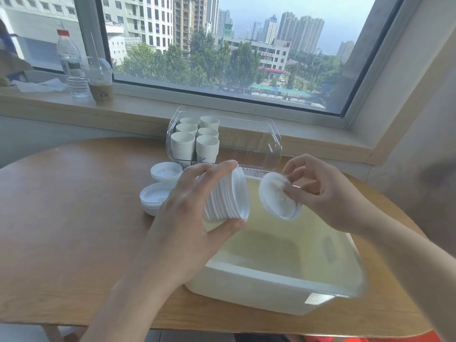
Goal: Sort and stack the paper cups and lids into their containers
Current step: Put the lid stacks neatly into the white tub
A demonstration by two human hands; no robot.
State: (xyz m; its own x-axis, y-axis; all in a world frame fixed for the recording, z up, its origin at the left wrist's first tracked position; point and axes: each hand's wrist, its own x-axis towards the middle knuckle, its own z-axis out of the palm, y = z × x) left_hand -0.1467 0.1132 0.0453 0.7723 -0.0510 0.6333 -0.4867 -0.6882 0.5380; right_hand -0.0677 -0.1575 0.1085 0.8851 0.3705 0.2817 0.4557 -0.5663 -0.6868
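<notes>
Your left hand (187, 211) gripped a lid stack (227, 196), hiding its far end; your right hand (318, 191) pinched one lid (276, 196) above the bin (283, 287). Cups (195, 139) filled the clear box (259, 137) on the wooden table (74, 206) by the window (222, 45).

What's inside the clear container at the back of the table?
The clear container holds six stacks of white paper cups in two rows along its left side. Its right side looks bare. The left hand and lid stack cover its front edge.
</notes>
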